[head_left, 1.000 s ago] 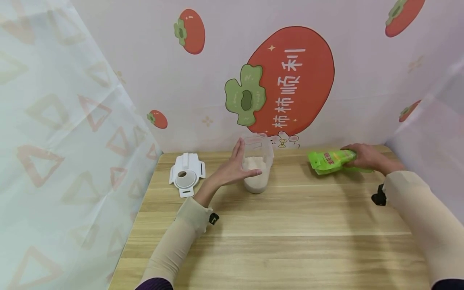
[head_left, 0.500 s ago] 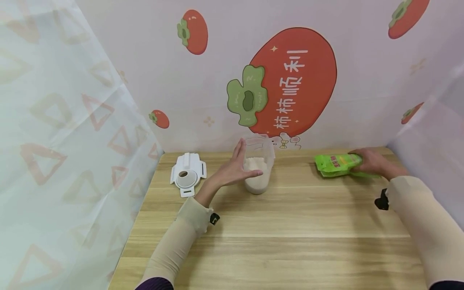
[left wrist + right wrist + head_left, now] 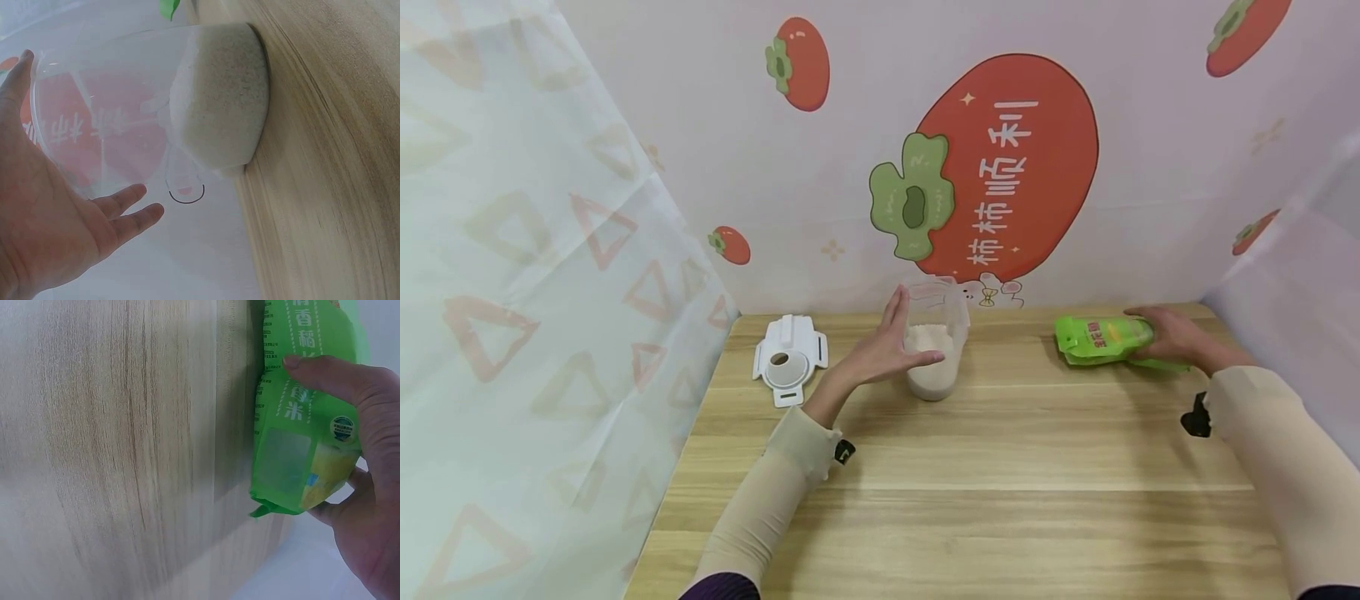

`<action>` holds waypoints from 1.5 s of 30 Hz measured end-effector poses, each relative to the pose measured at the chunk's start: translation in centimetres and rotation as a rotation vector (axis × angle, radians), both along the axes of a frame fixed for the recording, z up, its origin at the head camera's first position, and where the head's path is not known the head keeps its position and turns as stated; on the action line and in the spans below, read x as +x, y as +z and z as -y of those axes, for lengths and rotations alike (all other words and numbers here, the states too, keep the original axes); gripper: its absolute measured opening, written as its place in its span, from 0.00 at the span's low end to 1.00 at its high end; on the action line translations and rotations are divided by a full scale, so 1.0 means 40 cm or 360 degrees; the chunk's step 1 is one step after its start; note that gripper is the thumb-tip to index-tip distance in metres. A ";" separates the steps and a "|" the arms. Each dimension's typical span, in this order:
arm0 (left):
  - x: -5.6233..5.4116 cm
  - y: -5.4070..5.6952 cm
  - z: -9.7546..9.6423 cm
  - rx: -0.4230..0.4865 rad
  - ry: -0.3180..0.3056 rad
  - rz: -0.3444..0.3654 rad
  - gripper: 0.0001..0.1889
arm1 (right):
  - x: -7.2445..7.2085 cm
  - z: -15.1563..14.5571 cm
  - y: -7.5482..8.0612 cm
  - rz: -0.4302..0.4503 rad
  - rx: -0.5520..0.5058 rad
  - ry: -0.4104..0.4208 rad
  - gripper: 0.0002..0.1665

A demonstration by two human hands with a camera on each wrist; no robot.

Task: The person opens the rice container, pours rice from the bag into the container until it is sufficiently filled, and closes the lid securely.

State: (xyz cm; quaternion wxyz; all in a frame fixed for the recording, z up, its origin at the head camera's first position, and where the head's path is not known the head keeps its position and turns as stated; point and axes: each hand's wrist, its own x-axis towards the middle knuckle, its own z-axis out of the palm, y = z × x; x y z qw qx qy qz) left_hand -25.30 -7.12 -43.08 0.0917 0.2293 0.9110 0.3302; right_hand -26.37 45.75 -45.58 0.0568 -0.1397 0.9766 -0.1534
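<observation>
A clear plastic container, partly filled with white grains of rice, stands upright on the wooden table. Beside its left side is my left hand, thumb and fingers spread around the upper part with the fingers nearly straight. On the right, my right hand grips one end of a green bag of rice. From the right wrist view, the thumb presses on the printed face of the bag while the other fingers are partly hidden behind it. The bag lies low, close over the tabletop.
A white plastic lid with a round spout and side clips lies at the back left of the table. A wall covering with persimmon prints rises behind the table's back edge, with sheets at both sides.
My right hand has shifted slightly to the right with the green bag of rice, whose near end has turned a little. My left hand and the container stay in place.
</observation>
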 end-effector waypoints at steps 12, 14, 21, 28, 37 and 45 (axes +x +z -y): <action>0.001 -0.002 0.002 -0.0027 -0.0016 -0.0015 0.69 | 0.007 0.010 0.016 0.0061 0.0010 0.0012 0.64; 0.002 0.000 0.002 -0.0022 -0.0016 -0.0012 0.69 | 0.011 0.014 0.018 0.0072 0.0008 0.0018 0.65; 0.003 0.002 0.001 0.0006 -0.0016 -0.0012 0.69 | 0.021 0.025 0.027 0.0078 0.0007 0.0063 0.67; 0.002 -0.002 0.002 0.0009 -0.0026 -0.0015 0.70 | 0.022 0.039 0.043 0.0122 -0.0019 0.0061 0.68; 0.001 -0.004 0.002 0.0011 -0.0030 -0.0021 0.70 | 0.020 0.050 0.067 -0.0030 0.0124 0.0047 0.67; 0.004 0.000 0.002 0.0007 -0.0023 -0.0020 0.69 | 0.017 0.064 0.074 -0.0016 0.0062 0.0037 0.63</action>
